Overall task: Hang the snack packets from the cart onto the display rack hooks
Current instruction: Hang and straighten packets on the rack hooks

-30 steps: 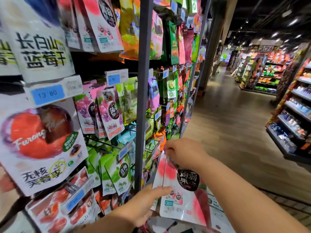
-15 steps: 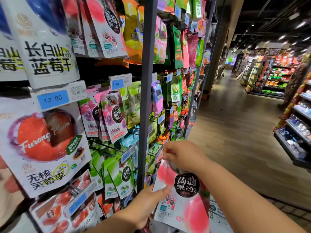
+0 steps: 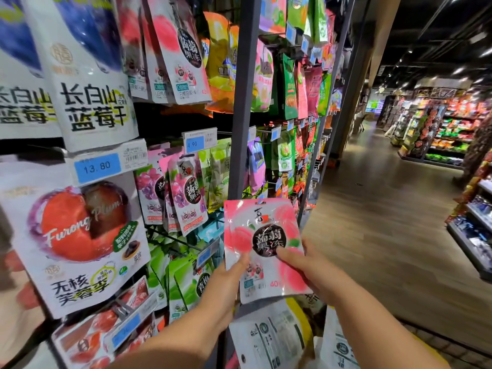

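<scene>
Since the hang hole's at the top, I've got my left hand (image 3: pixel 229 278) & right hand (image 3: pixel 306 267) pinching the peach jelly packet (image 3: pixel 262 246) low, upright, w/ the top free for a rack hook.

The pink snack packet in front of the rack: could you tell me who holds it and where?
Both hands hold the pink snack packet: the left hand at its lower left edge, the right hand at its lower right side.

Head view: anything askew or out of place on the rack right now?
Nothing damaged or spilled. Only the pink peach jelly packet is off the hooks, held slightly tilted by the left hand and right hand in front of the grey rack post.
</scene>
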